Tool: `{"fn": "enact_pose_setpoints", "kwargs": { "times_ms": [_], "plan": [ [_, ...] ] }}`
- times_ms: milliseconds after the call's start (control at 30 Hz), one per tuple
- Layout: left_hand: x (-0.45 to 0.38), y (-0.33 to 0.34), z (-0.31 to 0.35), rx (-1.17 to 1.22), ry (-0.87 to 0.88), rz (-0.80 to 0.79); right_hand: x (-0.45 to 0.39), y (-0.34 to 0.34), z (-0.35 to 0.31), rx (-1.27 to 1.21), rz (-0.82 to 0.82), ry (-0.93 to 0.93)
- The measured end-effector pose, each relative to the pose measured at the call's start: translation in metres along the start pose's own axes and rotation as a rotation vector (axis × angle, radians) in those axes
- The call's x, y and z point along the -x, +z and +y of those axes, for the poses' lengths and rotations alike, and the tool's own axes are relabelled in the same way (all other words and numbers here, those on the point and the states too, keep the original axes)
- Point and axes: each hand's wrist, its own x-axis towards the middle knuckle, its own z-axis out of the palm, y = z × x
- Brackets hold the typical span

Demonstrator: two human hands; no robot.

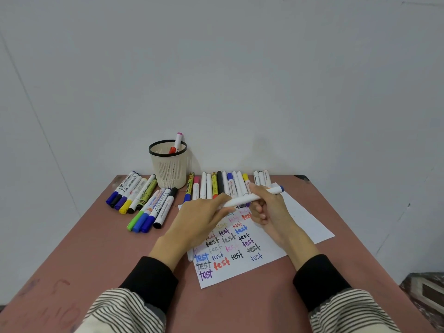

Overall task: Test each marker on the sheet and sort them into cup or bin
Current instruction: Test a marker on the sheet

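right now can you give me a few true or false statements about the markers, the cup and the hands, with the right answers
1. Both hands hold one white marker with a blue cap above the sheet. True: the left hand grips one end, the right hand the blue-capped end.
2. The mesh cup holds no markers. False: a pink-capped marker and a red one stand in it.
3. The sheet is blank. False: the word "test" is written on it many times in several colours.
4. A group of markers lies on the table to the left of the cup. True.
5. The cup lies tipped on its side. False: it stands upright.
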Motion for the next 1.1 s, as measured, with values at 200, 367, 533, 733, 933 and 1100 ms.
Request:
{"fn": "enact_pose_setpoints", "kwargs": {
  "times_ms": [200, 367, 533, 733, 933, 1100],
  "plan": [
    [0.000, 0.002, 0.003, 0.227, -0.092, 0.066, 0.003, -0.001, -0.006, -0.113, 0.006, 0.075],
    [0.000, 0.004, -0.007, 0.523, -0.277, 0.110, 0.004, -0.013, -0.015, -0.370, 0.069, 0.064],
    [0.000, 0.005, -0.004, 0.592, -0.287, 0.136, 0.005, -0.016, -0.016, -0.422, -0.007, 0.081],
    [0.002, 0.009, -0.006, 0.546, -0.299, 0.119, 0.005, -0.016, -0.017, -0.389, -0.068, 0.077],
    [0.002, 0.013, -0.005, 0.546, -0.319, 0.089, -0.001, -0.013, -0.007, -0.102, 0.056, -0.026],
    [0.001, 0.013, -0.003, 0.510, -0.334, 0.056, -0.001, -0.011, 0.003, 0.330, 0.067, -0.155]
  ]
}}
